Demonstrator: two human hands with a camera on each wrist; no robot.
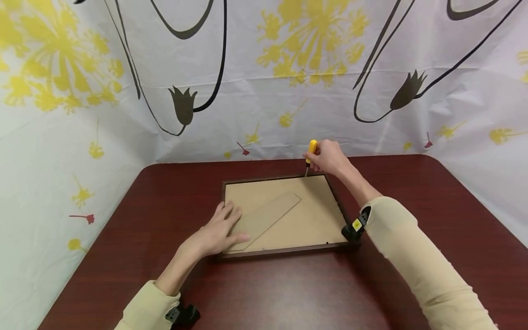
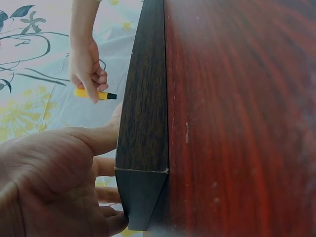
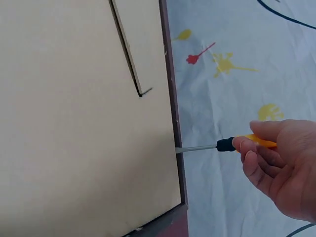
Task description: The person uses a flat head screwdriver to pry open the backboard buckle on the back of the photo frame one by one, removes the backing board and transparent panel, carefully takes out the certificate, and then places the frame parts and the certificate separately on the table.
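Note:
A dark wooden picture frame lies on the table with its tan backing board facing up. A long stand flap runs diagonally across the board. My left hand rests on the frame's left side and the flap, its fingers spread. Between its thumb and fingers, my right hand pinches a screwdriver with a yellow and black handle. In the right wrist view, the screwdriver's metal shaft touches the seam between board and frame rim, near the far right corner.
The dark red table extends around the frame on all sides. White cloth with yellow flowers and dark curling stems hangs behind and beside it. A black wrist camera sits over the frame's near right corner.

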